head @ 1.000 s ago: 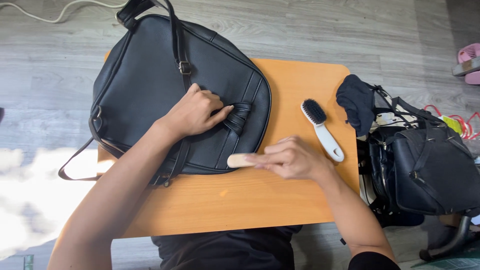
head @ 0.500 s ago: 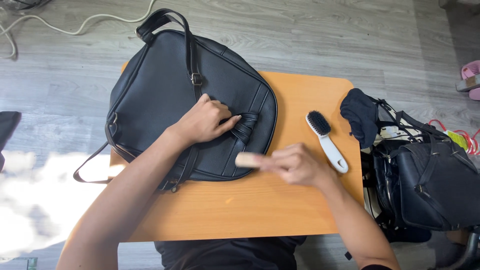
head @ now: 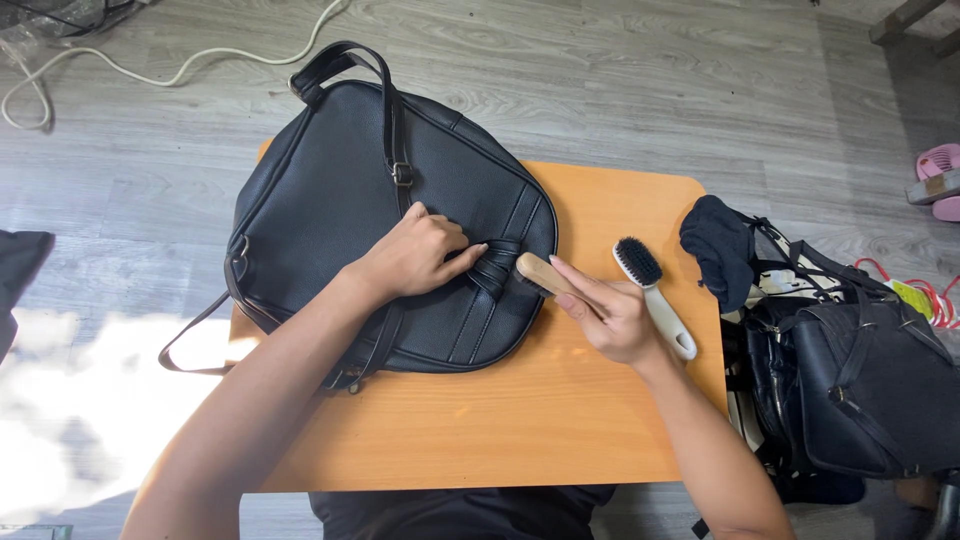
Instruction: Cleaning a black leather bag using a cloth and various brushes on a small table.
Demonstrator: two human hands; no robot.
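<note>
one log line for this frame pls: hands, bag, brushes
left hand: pressing on black bag | right hand: holds wooden brush at bag's strap knot | spare brush: lying on orange table

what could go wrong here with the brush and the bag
The black bag overhangs the far and left edges of the small wooden table, so hard strokes might drag it off despite the left hand pressing it. The right hand, working the wooden brush, sits right beside the white-handled brush and could knock it off.
</note>
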